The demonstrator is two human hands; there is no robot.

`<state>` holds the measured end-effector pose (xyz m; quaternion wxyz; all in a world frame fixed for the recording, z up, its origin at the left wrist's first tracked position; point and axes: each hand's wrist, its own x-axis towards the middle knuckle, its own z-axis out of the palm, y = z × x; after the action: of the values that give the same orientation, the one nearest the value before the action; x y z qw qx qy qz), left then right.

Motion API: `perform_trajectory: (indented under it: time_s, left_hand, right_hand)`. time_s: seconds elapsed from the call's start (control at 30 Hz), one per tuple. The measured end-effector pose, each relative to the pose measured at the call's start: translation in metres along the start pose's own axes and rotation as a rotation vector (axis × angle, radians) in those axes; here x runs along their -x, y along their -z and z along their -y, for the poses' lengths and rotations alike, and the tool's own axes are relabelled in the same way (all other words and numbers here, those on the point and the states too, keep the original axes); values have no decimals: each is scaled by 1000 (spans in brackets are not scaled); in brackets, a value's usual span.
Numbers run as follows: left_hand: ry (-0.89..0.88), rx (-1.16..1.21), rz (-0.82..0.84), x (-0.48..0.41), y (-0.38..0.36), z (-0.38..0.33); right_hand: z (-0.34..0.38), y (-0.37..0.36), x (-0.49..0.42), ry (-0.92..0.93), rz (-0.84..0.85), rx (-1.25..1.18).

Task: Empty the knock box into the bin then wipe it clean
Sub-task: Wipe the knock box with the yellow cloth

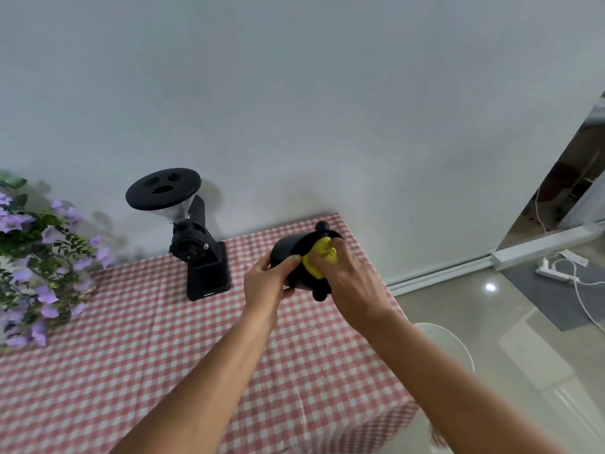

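Note:
The black round knock box is held tilted on its side above the far right part of the table, its mouth turned to the right. My left hand grips its body from the near side, thumb across the rim. My right hand presses a yellow cloth into the box's mouth, fingers partly inside. The black knock bar's ends stick out at the top and bottom of the rim. The inside of the box is hidden by the cloth and my hand.
A black coffee grinder stands at the back of the red-checked table. Purple flowers fill the left edge. A white round bin or stool sits on the floor right of the table; a power strip lies further right.

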<state>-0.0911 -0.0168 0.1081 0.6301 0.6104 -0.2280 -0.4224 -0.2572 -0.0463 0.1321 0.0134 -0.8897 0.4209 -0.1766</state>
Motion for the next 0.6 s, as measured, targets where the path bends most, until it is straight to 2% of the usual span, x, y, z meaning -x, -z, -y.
perform_trajectory:
  time_s: [0.13, 0.27, 0.37, 0.5, 0.6]
  left_hand:
    - [-7, -52, -21, -6, 5, -3]
    - [21, -82, -7, -5, 5, 3]
    - [42, -112, 39, -7, 2, 1]
    - [83, -124, 57, -8, -2, 0]
    - [85, -158, 75, -10, 2, 2]
  right_hand:
    - [0, -4, 16, 143, 36, 43]
    - [-10, -5, 13, 197, -32, 109]
    - [-19, -3, -1, 162, -87, 114]
    - [-24, -4, -9, 11, -100, 12]
    - [-26, -9, -4, 65, -55, 98]
